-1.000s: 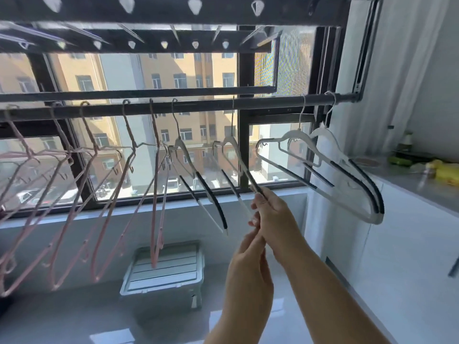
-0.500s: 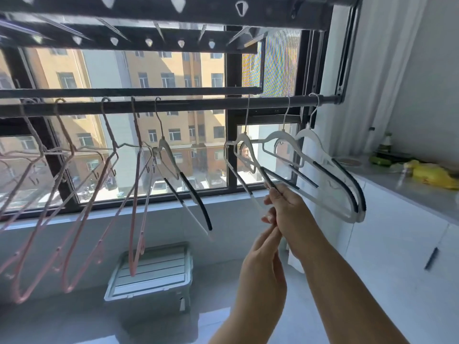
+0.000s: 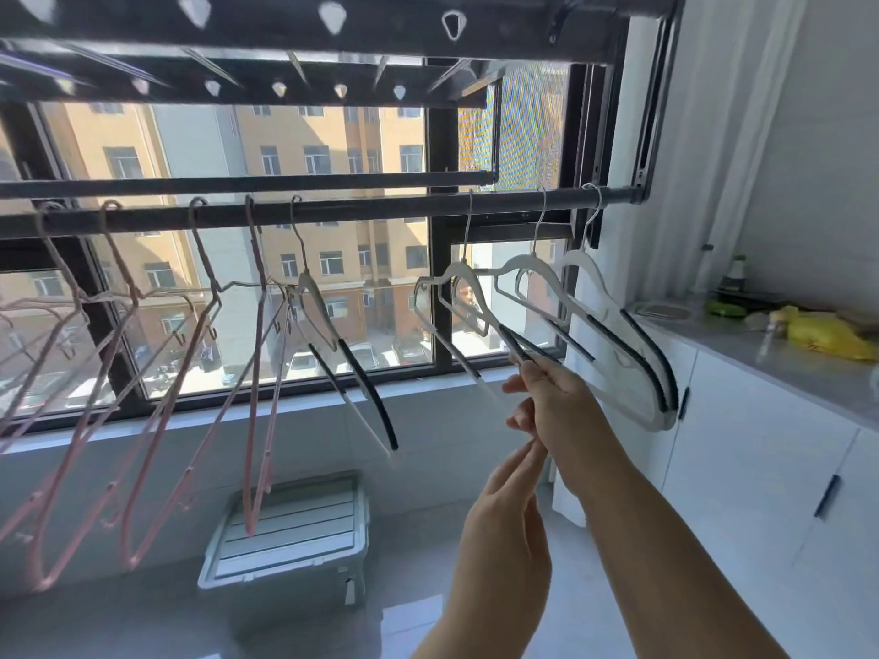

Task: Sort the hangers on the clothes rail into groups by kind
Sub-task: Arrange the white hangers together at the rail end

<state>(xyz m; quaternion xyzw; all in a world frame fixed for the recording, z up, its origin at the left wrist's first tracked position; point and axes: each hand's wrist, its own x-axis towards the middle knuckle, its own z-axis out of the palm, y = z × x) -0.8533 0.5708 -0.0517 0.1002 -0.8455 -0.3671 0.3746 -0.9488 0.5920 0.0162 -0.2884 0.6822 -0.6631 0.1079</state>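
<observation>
A dark clothes rail (image 3: 361, 212) runs across the window. Several pink wire hangers (image 3: 142, 373) hang along its left part. A white hanger with black grip strips (image 3: 333, 335) hangs alone at the middle. Two more white hangers (image 3: 632, 354) hang together at the right end. My right hand (image 3: 551, 397) pinches the lower arm of another white hanger (image 3: 456, 287), which hangs on the rail just left of that pair. My left hand (image 3: 504, 530) is raised below the right one with straight fingers, holding nothing.
A grey lidded storage box (image 3: 290, 530) stands on the floor under the rail. White cabinets (image 3: 761, 468) with a grey countertop run along the right, with a yellow bag (image 3: 827, 335) and bottles on top. A drying rack (image 3: 333, 16) spans overhead.
The white hanger in my right hand has slid to the right along the rail, nearer the two white hangers at the end. My left hand stayed below it.
</observation>
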